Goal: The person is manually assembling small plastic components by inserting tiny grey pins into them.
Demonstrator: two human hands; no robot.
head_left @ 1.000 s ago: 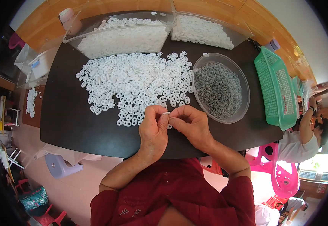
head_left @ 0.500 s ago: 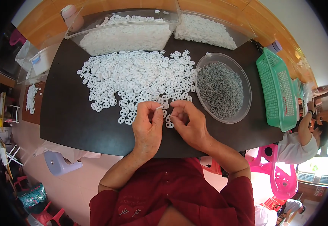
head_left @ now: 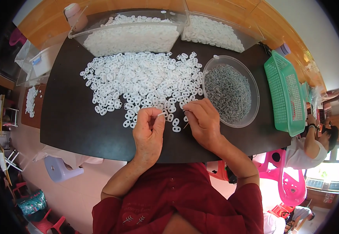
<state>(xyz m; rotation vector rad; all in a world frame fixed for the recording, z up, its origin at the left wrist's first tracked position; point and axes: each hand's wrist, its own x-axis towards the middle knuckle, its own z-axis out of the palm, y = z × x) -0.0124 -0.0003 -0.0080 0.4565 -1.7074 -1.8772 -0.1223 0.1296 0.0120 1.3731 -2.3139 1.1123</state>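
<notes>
My left hand (head_left: 148,128) is closed in a pinch on a small white oval plastic piece (head_left: 161,114). It hovers by the near edge of a heap of white two-hole plastic pieces (head_left: 138,76) on the dark table. To its right, my right hand (head_left: 203,123) has its thumb and forefinger pressed together. A thin, short rod-like bit (head_left: 185,125) shows below those fingertips; its kind is too small to tell. Just right of that hand, a round clear tub (head_left: 254,113) holds many grey metal screws (head_left: 228,91).
Two clear bins of white pieces, a larger one (head_left: 130,39) and a smaller one (head_left: 212,33), line the table's back. A green basket (head_left: 284,93) stands at the right. A lilac stool (head_left: 60,169) is below left; another person (head_left: 309,148) sits at far right.
My right hand has moved right, toward the tub, widening the gap between my hands. My left hand has shifted slightly left and still pinches the white piece.
</notes>
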